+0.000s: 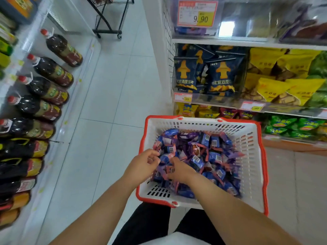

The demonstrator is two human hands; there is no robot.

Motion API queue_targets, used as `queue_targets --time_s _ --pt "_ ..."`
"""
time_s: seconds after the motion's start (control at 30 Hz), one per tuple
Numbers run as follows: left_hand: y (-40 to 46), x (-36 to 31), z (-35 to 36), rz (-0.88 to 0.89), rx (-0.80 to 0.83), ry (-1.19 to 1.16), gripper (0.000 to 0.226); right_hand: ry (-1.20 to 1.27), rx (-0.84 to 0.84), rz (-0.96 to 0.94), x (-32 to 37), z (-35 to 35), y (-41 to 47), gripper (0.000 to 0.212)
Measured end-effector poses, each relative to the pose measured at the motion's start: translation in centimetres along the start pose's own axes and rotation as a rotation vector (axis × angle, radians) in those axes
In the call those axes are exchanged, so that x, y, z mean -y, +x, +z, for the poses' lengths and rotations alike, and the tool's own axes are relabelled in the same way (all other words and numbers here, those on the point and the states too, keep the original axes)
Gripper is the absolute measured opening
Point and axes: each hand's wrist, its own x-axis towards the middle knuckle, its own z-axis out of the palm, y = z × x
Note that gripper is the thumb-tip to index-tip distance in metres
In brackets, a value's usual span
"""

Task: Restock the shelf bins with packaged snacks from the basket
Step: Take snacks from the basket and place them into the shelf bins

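A white basket with an orange rim point(251, 167) stands on the floor in front of me, holding several small blue and purple snack packets point(210, 156). Both my hands are inside its left half. My left hand point(144, 165) curls its fingers around packets near the left wall. My right hand point(180, 169) digs into the pile with fingers bent around packets, its fingertips hidden among them. The shelf bins point(208, 75) rise behind the basket on the right, filled with dark blue, yellow and green bags.
A clear-fronted top bin point(247, 16) carries a 9.90 price tag point(197, 13). Large dark bottles point(53, 71) line a low shelf on the left. A black wheeled rack point(108, 30) stands at the aisle's far end. White floor tiles point(109, 103) lie between.
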Motion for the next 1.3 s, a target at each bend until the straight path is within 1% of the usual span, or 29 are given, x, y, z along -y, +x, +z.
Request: queue_targets --time_s 0.07,0.13,0.2,0.27,0.33,0.37,0.4,0.47,0.53,0.6,0.67,0.7,0.8,0.83,0.93,0.97,1.1,1.17,1.2,1.23,1.3 --pt "0.3 -0.4 -0.4 0.003 -0.014 -0.030 0.019 -0.062 0.040 0.010 -1.2 0.1 0.6 0.061" --pt "0.6 -0.7 -0.6 0.006 -0.024 -0.069 0.019 -0.065 0.040 -0.021 -1.9 -0.1 0.3 0.047" --pt "0.9 -1.1 -0.7 0.002 -0.034 -0.111 0.019 0.098 -0.005 -0.058 -1.7 -0.7 -1.0 0.029" --pt "1.1 -1.7 -0.8 0.002 -0.047 -0.158 0.020 0.302 -0.078 -0.099 -1.0 -1.6 -2.7 0.026" --pt "1.1 -2.7 -1.1 0.004 -0.039 -0.222 0.024 0.423 -0.124 -0.160 0.2 -3.1 -4.9 0.016" --pt "1.0 -3.4 -1.4 0.010 -0.013 -0.252 0.028 0.454 -0.122 -0.204 1.1 -4.2 -6.2 0.017" --pt "1.0 -4.3 -1.7 0.018 0.026 -0.273 0.033 0.476 -0.117 -0.259 2.1 -5.4 -7.7 0.026" --pt "0.6 -6.4 -2.6 0.052 0.128 -0.301 0.041 0.497 -0.110 -0.378 3.9 -7.7 -10.6 0.054" --pt "0.1 -8.8 -3.7 0.126 0.232 -0.364 0.034 0.498 -0.136 -0.474 5.4 -10.2 -13.2 0.073" --pt "-0.3 -10.9 -4.7 0.202 0.287 -0.452 0.025 0.468 -0.193 -0.542 6.4 -12.2 -14.8 0.082" --pt "-0.6 -12.7 -5.4 0.267 0.224 -0.498 0.020 0.480 -0.281 -0.564 7.1 -13.5 -16.0 0.079" --pt "-0.7 -13.6 -5.8 0.303 0.175 -0.519 0.020 0.482 -0.342 -0.555 7.5 -14.0 -16.5 0.071" --pt "-1.0 -16.1 -6.8 0.398 0.072 -0.529 0.022 0.390 -0.535 -0.467 8.6 -15.2 -18.3 0.032" --pt "-1.2 -16.8 -7.1 0.427 0.053 -0.521 0.022 0.392 -0.584 -0.458 9.0 -15.5 -18.9 0.023" --pt "-1.8 -18.8 -7.8 0.492 0.007 -0.519 0.036 0.455 -0.699 -0.473 10.2 -16.7 -20.3 0.022" --pt "-1.8 -19.5 -7.9 0.515 -0.005 -0.520 0.036 0.470 -0.725 -0.465 10.6 -17.2 -20.6 0.022" --pt "-1.7 -22.2 -8.8 0.620 -0.091 -0.463 0.022 0.492 -0.752 -0.456 12.3 -19.6 -21.8 0.022" --pt "-1.4 -23.6 -9.5 0.685 -0.146 -0.424 0.016 0.470 -0.810 -0.445 13.3 -21.2 -22.0 0.024" --pt "-1.1 -24.2 -9.9 0.724 -0.201 -0.388 0.015 0.462 -0.842 -0.447 13.8 -22.2 -22.1 0.023" --pt "-0.4 -24.8 -10.4 0.777 -0.293 -0.317 0.019 0.463 -0.871 -0.453 14.4 -23.3 -22.2 0.019" --pt "1.2 -25.9 -11.3 0.886 -0.505 -0.097 0.036 0.486 -0.921 -0.497 15.4 -25.7 -22.3 0.011"
